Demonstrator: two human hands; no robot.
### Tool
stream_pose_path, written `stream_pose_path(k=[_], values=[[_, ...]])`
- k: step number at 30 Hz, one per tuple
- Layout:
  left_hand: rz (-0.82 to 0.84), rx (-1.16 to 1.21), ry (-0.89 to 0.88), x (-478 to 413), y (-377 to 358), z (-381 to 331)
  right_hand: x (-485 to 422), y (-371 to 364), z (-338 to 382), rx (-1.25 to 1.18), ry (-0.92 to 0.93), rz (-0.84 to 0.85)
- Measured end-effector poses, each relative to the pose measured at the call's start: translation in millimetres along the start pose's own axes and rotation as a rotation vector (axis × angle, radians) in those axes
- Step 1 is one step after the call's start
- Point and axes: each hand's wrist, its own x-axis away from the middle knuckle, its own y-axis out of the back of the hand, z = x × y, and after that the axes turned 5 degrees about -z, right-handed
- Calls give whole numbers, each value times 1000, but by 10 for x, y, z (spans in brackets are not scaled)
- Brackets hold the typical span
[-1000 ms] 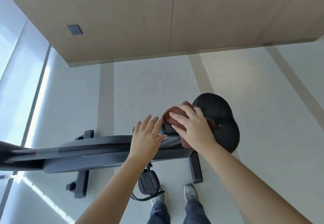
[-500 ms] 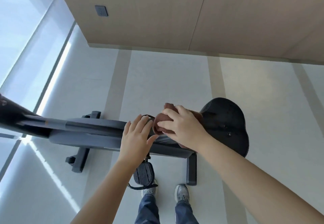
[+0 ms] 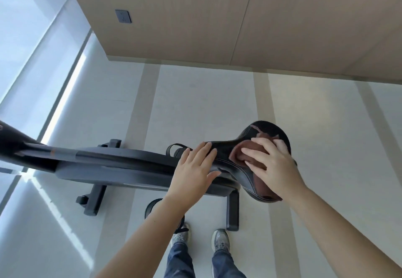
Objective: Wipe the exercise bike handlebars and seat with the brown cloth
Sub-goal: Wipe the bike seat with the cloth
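Right hand (image 3: 274, 167), fingers spread, presses the brown cloth (image 3: 245, 151) flat onto the seat (image 3: 226, 149) for wiping; left hand (image 3: 193, 169), released, rests beside it, apparently steadying the nose.

A light wood-panelled wall (image 3: 195, 17) is filling the far side, and a dark socket (image 3: 123, 16) is sitting on its left panel. A pale floor (image 3: 195, 103) is stretching from it to the near edge, with beige stripes (image 3: 262, 103) running across it. On the left, a shaded window (image 3: 26, 38) is glowing, and a bright band of daylight (image 3: 65, 95) is lying along the floor.
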Motion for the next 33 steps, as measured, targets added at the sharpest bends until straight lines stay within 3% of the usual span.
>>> stream_pose_path(k=[4,11,18,25,28,33], values=[[-1,5,-58,-162,-109,-189,-296,-84,55,7,-114,63],[-25,36,-30,-179,-180,-244,276,116,-72,11,-100,-8],[-84,49,-6,-200,-206,-233,-600,-79,-179,78,-194,67],[-72,38,6,-201,-225,-222,299,19,-90,15,-120,-91],[-47,-1,-9,-218,-220,-232,-65,-83,-166,32,-163,-116],[-36,-51,-3,-281,-208,-247,-722,-157,-402,14,-338,-1]])
